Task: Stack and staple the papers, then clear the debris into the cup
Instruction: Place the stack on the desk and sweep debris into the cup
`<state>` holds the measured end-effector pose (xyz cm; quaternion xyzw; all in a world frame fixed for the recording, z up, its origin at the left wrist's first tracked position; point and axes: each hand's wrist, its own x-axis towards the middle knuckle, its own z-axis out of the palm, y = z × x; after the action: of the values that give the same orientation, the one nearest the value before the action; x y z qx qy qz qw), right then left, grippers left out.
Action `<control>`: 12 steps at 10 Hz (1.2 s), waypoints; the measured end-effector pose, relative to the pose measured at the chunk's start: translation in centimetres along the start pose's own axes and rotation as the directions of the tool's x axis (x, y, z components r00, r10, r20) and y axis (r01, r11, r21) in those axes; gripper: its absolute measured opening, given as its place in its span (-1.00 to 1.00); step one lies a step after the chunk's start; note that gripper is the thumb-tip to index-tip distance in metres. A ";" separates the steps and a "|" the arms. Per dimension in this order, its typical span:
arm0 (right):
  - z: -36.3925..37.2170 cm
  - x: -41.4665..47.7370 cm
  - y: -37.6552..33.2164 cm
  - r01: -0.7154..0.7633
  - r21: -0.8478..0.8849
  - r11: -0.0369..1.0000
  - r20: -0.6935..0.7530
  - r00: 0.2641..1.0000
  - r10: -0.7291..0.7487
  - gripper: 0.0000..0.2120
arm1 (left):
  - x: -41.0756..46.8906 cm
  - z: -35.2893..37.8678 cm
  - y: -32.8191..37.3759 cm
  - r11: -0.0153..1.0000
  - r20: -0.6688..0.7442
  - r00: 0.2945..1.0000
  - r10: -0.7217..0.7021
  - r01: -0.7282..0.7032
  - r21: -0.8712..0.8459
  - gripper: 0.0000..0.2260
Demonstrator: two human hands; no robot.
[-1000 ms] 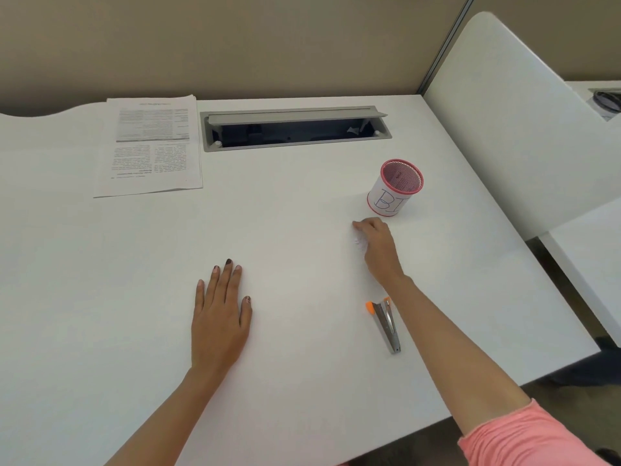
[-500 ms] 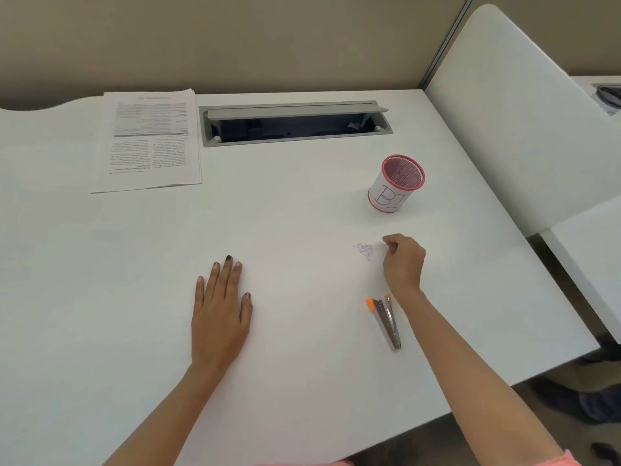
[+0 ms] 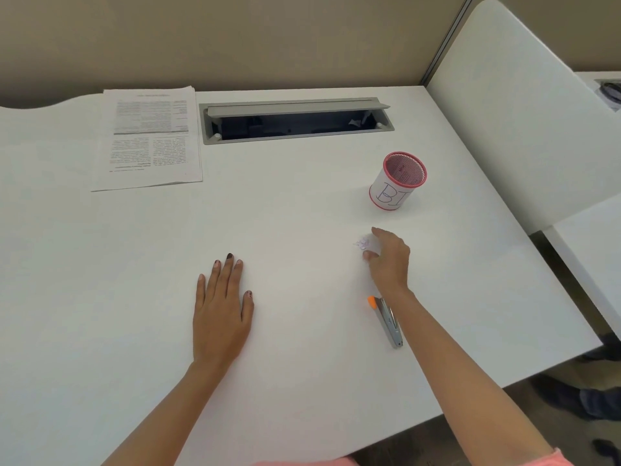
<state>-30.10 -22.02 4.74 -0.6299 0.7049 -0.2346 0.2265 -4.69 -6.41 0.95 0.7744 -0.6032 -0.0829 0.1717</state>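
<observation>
A stack of printed papers (image 3: 151, 139) lies at the far left of the white desk (image 3: 302, 331). A pink-rimmed mesh cup (image 3: 398, 179) with a white label stands upright at the right. A small heap of pale paper debris (image 3: 363, 243) lies in front of the cup. My right hand (image 3: 389, 260) is curved around the debris from its right side, thumb and fingers apart, touching or almost touching it. A grey stapler (image 3: 389, 324) with an orange tip lies partly under my right forearm. My left hand (image 3: 221, 311) rests flat on the desk, fingers spread, holding nothing.
A grey cable hatch (image 3: 295, 121) is open at the back of the desk. A white divider panel (image 3: 524, 122) rises along the right edge, with another desk beyond it. A beige wall stands behind. A person's shoes show on the floor at lower right.
My right hand drew back from the debris toward the right, then came in again and now cups the heap from its right. My left hand has stayed flat.
</observation>
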 end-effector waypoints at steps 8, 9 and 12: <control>-0.1 0.9 -1.7 0.218 -0.375 0.901 0.139 0.974 -0.178 -0.79 | 0.0 0.1 -0.1 1.000 -0.001 1.000 -0.001 0.001 -0.001 -0.48; -1.1 1.6 -1.6 0.061 -0.116 0.991 0.104 0.993 -0.049 -0.87 | 0.0 0.1 -0.1 1.000 0.001 1.000 0.001 -0.001 0.002 -0.48; -4.4 3.8 -2.2 -0.388 0.726 0.567 0.205 0.910 0.361 -0.88 | 0.0 0.1 -0.1 1.000 -0.002 1.000 0.005 -0.005 -0.005 -0.48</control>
<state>-31.49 -25.80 9.48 -0.3185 0.6561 -0.4411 0.5230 -4.63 -6.39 0.77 0.7726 -0.6048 -0.0831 0.1746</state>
